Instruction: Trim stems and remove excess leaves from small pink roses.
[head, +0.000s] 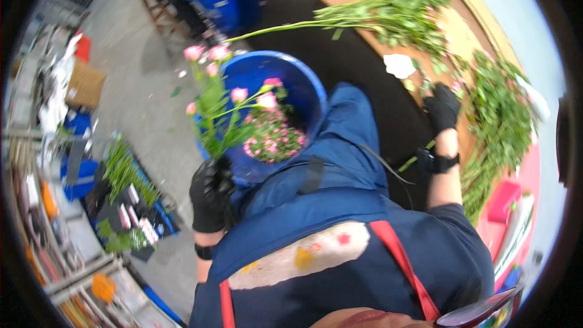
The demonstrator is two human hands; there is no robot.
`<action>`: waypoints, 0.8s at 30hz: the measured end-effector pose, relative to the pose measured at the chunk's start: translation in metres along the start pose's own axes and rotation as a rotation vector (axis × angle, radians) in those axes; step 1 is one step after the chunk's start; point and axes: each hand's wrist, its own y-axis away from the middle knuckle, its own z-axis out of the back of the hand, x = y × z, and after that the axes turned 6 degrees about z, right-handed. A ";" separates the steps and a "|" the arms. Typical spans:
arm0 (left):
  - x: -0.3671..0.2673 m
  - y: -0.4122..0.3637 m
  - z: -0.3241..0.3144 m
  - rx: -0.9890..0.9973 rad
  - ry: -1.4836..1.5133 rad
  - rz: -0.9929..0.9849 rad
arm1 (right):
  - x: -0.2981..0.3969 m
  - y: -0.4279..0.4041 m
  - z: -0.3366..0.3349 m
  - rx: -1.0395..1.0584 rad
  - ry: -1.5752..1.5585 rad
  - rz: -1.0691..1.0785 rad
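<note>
My left hand, in a black glove, is closed around the stems of pink spray roses held upright beside a large blue bucket. Many small pink blooms lie low inside that bucket. My right hand, also gloved in black, reaches over the wooden table at the right; its fingertips are at some small cut plant pieces, and whether it grips anything cannot be told. A white rounded piece lies just beyond it. Bunches of leafy pink roses lie above and to the right of this hand.
More blue buckets stand at the top. Green stems lie on the left floor near shelves of wrapping materials. A cardboard box is at the far left. A pink box sits at the lower right.
</note>
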 end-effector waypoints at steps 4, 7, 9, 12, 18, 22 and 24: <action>0.021 -0.001 -0.001 0.080 -0.013 0.009 | 0.006 0.006 0.014 0.011 -0.001 -0.002; 0.024 -0.008 -0.015 0.136 0.253 0.086 | -0.006 0.015 0.010 0.020 -0.038 -0.072; 0.009 -0.012 -0.025 0.065 0.480 0.162 | -0.015 0.019 0.003 0.000 -0.020 -0.079; 0.008 -0.009 -0.025 0.029 0.131 -0.153 | -0.009 0.011 0.014 0.126 -0.113 -0.208; 0.000 -0.003 -0.037 0.067 0.969 0.445 | 0.004 -0.004 0.049 0.351 -0.141 -0.174; 0.003 -0.005 -0.021 -0.085 0.178 -0.081 | 0.018 0.008 0.065 0.221 -0.713 0.032; -0.005 -0.004 -0.023 0.004 0.111 -0.048 | 0.054 0.020 0.090 0.221 -1.114 0.122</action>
